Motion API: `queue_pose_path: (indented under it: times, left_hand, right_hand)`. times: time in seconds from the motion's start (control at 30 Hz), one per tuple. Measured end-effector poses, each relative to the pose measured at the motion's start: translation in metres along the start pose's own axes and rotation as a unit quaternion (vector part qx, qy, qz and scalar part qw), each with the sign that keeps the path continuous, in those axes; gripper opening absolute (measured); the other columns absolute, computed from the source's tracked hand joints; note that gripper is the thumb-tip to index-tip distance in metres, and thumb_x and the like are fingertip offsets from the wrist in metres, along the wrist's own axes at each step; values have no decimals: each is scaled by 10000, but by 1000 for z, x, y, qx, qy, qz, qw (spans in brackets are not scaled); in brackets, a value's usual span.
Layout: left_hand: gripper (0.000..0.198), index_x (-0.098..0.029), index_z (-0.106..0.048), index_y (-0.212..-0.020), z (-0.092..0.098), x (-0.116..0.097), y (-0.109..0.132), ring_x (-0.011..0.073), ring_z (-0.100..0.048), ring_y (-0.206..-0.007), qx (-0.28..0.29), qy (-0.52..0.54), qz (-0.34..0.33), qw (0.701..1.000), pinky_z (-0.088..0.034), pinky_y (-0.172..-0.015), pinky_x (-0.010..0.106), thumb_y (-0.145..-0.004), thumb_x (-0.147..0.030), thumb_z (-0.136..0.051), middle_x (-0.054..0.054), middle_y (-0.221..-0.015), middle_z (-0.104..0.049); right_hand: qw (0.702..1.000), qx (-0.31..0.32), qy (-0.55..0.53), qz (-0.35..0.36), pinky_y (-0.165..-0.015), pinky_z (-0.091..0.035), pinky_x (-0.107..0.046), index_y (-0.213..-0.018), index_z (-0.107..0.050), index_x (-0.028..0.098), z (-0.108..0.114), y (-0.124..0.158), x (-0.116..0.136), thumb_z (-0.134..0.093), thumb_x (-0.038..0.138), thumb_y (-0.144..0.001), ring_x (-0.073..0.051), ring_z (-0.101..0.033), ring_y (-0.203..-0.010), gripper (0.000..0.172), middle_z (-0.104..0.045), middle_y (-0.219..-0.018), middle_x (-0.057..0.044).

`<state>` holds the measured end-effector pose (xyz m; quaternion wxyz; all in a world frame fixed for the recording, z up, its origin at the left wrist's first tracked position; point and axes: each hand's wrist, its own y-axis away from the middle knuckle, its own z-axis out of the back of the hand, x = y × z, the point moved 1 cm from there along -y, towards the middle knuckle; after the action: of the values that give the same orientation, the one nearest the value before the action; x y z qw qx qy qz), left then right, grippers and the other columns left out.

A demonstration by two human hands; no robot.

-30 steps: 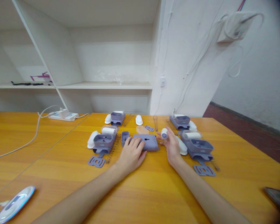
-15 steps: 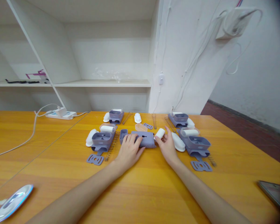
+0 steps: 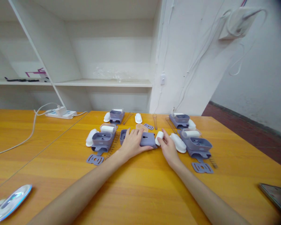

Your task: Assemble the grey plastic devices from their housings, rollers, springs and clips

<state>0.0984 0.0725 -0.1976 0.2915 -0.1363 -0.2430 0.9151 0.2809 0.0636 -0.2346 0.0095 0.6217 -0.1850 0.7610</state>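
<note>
On wood: R hand (image 3: 168,147) grips smooth roller (image 3: 159,137).

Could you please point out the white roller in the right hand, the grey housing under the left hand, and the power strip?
white roller (image 3: 159,136), head view, its curved side.
grey housing (image 3: 148,140), head view, bare top face.
power strip (image 3: 60,114), head view, its white body.

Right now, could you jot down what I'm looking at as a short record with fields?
Left hand: left hand lies flat on the grey housing
Right hand: right hand pinches the white roller against the housing's right end
Surface: orange wooden table
Nearby: grey parts set to the left, white cap to the right
</note>
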Motion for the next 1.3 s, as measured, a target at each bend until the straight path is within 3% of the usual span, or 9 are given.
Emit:
queue_pose_path:
  times: [0.17,0.4,0.6,0.73,1.03,1.17,1.3]
  left_hand:
    - [797,-145,-464,-1140,-4,3,1,304,-515,-1007,-29,-12,-16,999,-328,-934,471,-638,-762,-502,148,-1077,-568]
    - [792,-143,-459,-1155,-5,4,5,313,-495,-1030,-77,-21,-27,996,-297,-965,495,-649,-750,-506,158,-1115,-542]
    - [775,-158,-452,-1174,-2,2,5,313,-497,-1027,-92,-10,-41,995,-327,-936,497,-645,-716,-553,165,-1109,-533]
    - [774,-159,-448,-1180,-1,2,6,315,-491,-1031,-97,-4,-38,995,-343,-923,495,-645,-705,-565,165,-1124,-525]
    - [787,-157,-422,-1195,-3,3,6,311,-483,-1054,-95,19,-33,995,-374,-909,461,-645,-699,-573,155,-1134,-519]
    - [783,-159,-416,-1202,-2,2,6,309,-485,-1055,-89,29,-41,995,-375,-915,462,-653,-697,-569,154,-1142,-517]
    - [777,-161,-411,-1204,-1,1,6,309,-481,-1063,-92,36,-31,995,-377,-916,465,-664,-702,-552,155,-1146,-517]
  right_hand:
    - [1000,10,-1,2,-835,-489,-374,-1372,-383,146,0,1,2,-526,355,-790,-245,-611,-958,635,-612,-1166,-106]
    - [998,21,-52,15,-778,-512,-366,-1406,-287,166,-2,5,8,-554,354,-793,-218,-638,-847,695,-644,-1073,-120]
    - [998,50,-11,34,-717,-519,-357,-1300,-464,169,-3,6,9,-560,366,-790,-192,-615,-721,555,-659,-985,-93]
    - [997,65,-6,37,-690,-516,-339,-1310,-459,170,-2,7,11,-544,363,-799,-190,-609,-732,553,-655,-962,-75]
    - [999,18,-3,49,-659,-474,-322,-1293,-496,153,1,6,13,-509,398,-820,-189,-565,-700,533,-650,-878,-69]
    - [998,31,16,45,-717,-476,-347,-1298,-495,143,2,6,13,-490,403,-829,-205,-578,-752,536,-658,-947,-86]
    - [998,10,29,53,-887,-433,-390,-1302,-491,147,3,3,7,-468,404,-841,-242,-567,-978,528,-627,-1107,-109]
